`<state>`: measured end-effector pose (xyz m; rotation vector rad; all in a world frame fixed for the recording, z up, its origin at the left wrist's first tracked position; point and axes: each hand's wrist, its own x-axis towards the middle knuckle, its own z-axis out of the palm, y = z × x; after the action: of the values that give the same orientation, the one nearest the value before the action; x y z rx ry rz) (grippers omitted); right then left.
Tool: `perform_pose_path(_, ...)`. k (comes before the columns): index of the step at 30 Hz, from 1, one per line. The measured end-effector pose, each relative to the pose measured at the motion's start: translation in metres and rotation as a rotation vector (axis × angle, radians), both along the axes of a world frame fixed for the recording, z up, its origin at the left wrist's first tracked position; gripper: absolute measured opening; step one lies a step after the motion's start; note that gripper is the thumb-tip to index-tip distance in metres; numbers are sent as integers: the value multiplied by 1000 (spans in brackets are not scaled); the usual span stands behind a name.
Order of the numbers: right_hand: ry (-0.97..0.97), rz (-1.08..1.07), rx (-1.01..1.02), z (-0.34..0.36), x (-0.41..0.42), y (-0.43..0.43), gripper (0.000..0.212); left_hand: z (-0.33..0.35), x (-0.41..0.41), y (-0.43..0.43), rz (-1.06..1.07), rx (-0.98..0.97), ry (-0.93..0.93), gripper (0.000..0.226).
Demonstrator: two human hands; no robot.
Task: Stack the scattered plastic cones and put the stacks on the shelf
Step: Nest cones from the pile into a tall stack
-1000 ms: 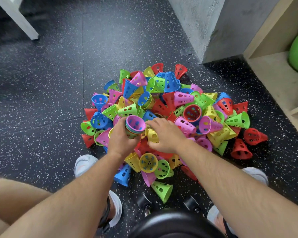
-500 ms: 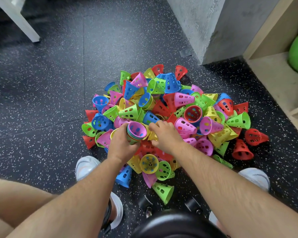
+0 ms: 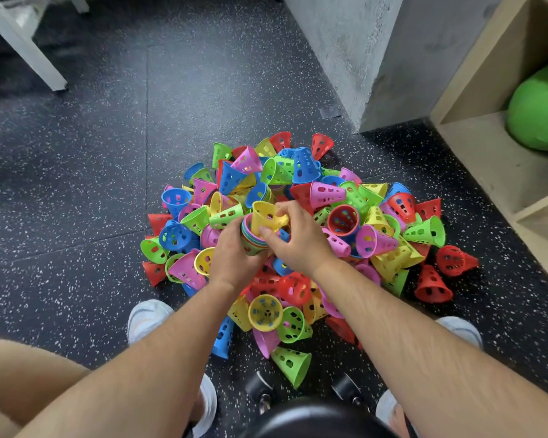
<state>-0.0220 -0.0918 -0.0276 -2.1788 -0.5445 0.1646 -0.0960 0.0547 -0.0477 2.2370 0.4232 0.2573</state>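
Left hand [image 3: 234,260] curls round a multicoloured stack of nested plastic cones [image 3: 250,239], lower end hidden, over the scattered cone pile [image 3: 377,241]; right hand [image 3: 301,245], at three o'clock, pinches a yellow perforated plastic cone [image 3: 264,216] at its mouth.

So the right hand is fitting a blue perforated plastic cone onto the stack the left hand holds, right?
Not blue. In the head view the right hand fits a yellow perforated plastic cone onto the multicoloured cone stack the left hand holds.

Dark speckled floor [image 3: 76,184], grey concrete pillar [image 3: 345,42], white furniture leg [image 3: 29,52] at far left
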Motion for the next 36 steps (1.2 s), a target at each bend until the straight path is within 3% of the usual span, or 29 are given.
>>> perform_pose_path(4, -63, 60, -153, -4, -6, -20, 63, 1, 7, -8, -36, -31, 16, 56)
perform_pose_path(7, -120, -103, -190, -8, -2, -41, 52, -4, 9, -18, -75, -40, 31, 56)
perform_pose_path(10, -162, -187, -437, -15, 6, -65, 43, -8, 11, -32, -115, -22, 45, 56)
perform_pose_path(13, -90, -106, -672, -23, 9, -78, 57, -9, 12, -41, -167, 19, 47, 55)
perform_pose_path(18, -155, 26, -906, -31, 15, -67, 78, -9, 13, -45, -209, 64, 43, 60)
perform_pose_path(23, -158, 38, -969, -34, 19, -55, 68, -11, 11, -39, -233, 104, 68, 60)
perform_pose_path(36, -89, 65, -795, -31, 17, -61, 66, -13, 8, -35, -212, 65, 88, 58)
